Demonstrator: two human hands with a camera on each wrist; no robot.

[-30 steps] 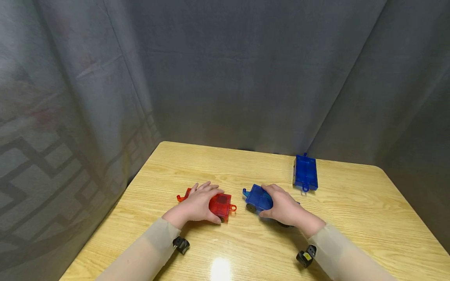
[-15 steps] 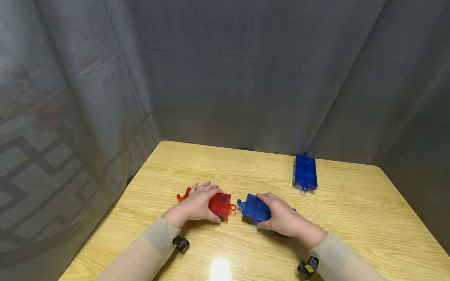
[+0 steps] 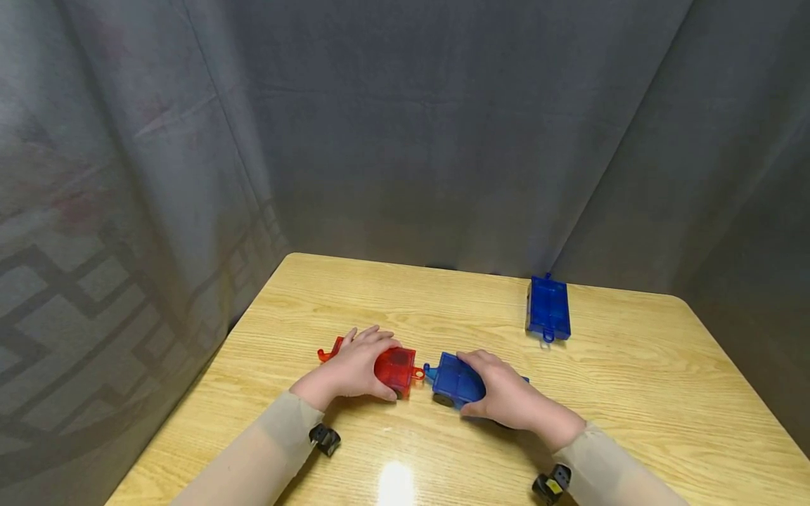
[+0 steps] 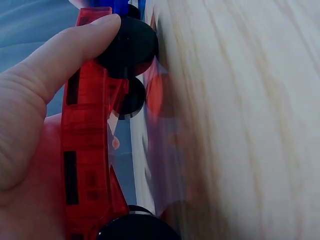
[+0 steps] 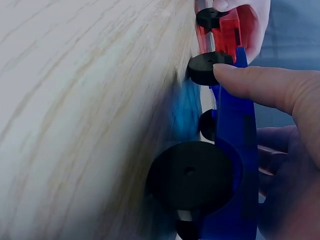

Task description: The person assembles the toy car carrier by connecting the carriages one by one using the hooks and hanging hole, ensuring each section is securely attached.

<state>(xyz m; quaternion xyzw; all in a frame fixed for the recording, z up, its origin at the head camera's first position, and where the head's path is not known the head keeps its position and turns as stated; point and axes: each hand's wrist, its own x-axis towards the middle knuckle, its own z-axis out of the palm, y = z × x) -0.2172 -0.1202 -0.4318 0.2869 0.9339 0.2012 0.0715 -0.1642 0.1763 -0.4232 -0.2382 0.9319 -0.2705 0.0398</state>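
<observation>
My left hand [image 3: 354, 369] holds a clear red toy train wagon [image 3: 395, 370] from above. In the left wrist view its thumb [image 4: 75, 50] presses the near side by a black wheel [image 4: 129, 47]. Across from it, my right hand [image 3: 506, 393] grips a clear blue toy train wagon [image 3: 452, 377], thumb [image 5: 250, 85] along the near side in the right wrist view. The blue hook [image 3: 429, 371] points left, right beside the ring [image 3: 419, 374] on the red wagon; whether they touch, I cannot tell. Palms and fingers cover parts of both wagons.
Another blue wagon [image 3: 548, 309] stands at the back right of the wooden table [image 3: 633, 379], its ring facing me. Grey curtains [image 3: 430, 140] hang behind the table and at its sides.
My right hand has slid the blue wagon left and slightly toward me, so its hook has come up close to the red wagon's ring. The left hand and red wagon have stayed put.
</observation>
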